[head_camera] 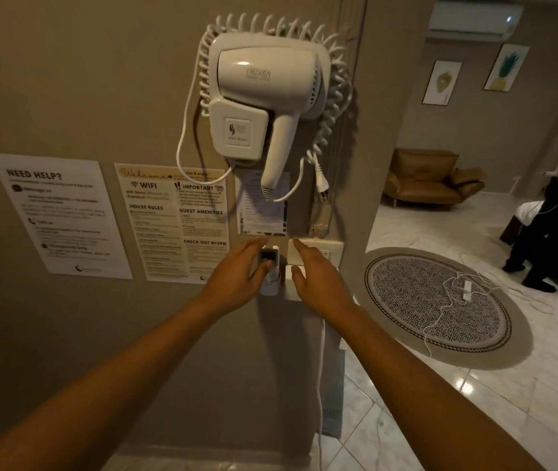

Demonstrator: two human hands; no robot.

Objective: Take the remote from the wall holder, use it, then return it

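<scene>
Remote seated in its wall holder, left hand on it.

The white remote (pixel 268 258) stands upright in the wall holder (pixel 269 287) below the hair dryer (pixel 264 96). The left hand (pixel 236 273) wraps it, thumb on the front under the display, fingers along its top edge. The right hand (pixel 315 273) is spread loose, holding nothing, over the switch plate (pixel 318 249) just beside.

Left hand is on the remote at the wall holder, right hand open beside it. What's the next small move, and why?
Probably lift the remote straight up out of the wall holder. The left hand already wraps it, thumb by the screen, and its lower end still sits in the holder. The right hand is open over the wall plate, holding nothing.
</scene>
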